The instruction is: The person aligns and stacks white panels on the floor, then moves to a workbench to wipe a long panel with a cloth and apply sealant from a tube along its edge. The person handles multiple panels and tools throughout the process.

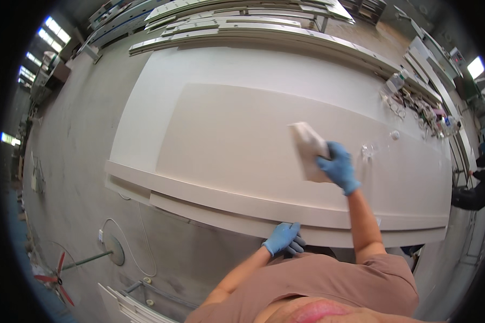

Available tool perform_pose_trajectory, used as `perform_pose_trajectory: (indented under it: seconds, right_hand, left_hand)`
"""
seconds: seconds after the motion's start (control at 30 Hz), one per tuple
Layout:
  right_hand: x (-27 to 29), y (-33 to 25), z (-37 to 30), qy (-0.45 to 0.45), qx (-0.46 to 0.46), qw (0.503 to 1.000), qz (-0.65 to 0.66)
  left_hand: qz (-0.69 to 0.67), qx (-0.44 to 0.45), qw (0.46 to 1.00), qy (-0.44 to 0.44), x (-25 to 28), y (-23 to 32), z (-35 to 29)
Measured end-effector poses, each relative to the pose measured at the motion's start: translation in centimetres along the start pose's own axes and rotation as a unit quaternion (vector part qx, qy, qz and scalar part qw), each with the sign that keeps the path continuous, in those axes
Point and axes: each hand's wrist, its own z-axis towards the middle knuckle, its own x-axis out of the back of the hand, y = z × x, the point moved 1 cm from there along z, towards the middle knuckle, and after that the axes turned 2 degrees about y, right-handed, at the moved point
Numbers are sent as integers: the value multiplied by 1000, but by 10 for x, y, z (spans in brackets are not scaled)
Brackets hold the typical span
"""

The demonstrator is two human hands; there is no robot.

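Note:
My right hand (pixel 339 167), in a blue glove, is closed round a pale, flat pad-like piece (pixel 306 148). Motion blurs this piece, so whether it is a folded cloth or a block is unclear. It is over a large beige panel (pixel 226 129) that lies on a wider white sheet (pixel 145 113). My left hand (pixel 284 238), also gloved in blue, is at the near edge, against a long pale strip (pixel 210 200). Its fingers are curled together and partly in shadow; what they grip, if anything, cannot be made out.
Long stacked boards (pixel 242 29) run behind the panel. A clear bottle (pixel 396 81) and cluttered small tools (pixel 425 110) lie at far right, near a small white round thing (pixel 394 134). A red-bladed fan (pixel 59 280) and a cable (pixel 145 242) are at lower left. Someone in dark clothes (pixel 474 194) is at right.

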Motion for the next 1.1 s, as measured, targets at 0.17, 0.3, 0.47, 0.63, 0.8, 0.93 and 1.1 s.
perform_pose_trajectory:
  seconds: [0.17, 0.3, 0.47, 0.63, 0.8, 0.93, 1.1]
  right_hand:
    - [130, 57, -123, 211, 19, 915, -343]
    - [84, 116, -195, 141, -166, 904, -368]
    - [5, 160, -234, 202, -137, 945, -217]
    - [27, 180, -236, 126, -83, 973, -174]
    - [15, 160, -250, 77, -66, 980, -169]
    - [0, 114, -260, 0, -121, 972, -203]
    - [26, 96, -239, 25, -124, 967, -220]
  left_hand:
    - [80, -149, 986, -5, -27, 25, -17]
    - [319, -361, 847, 224, -29, 32, 45]
    - [467, -451, 705, 284, -29, 37, 105]
    - [496, -512, 624, 319, -36, 44, 120]
    - [492, -468, 650, 342, -34, 42, 133]
    - [495, -473, 629, 367, -37, 40, 137]
    - [510, -456, 635, 359, -42, 43, 137]
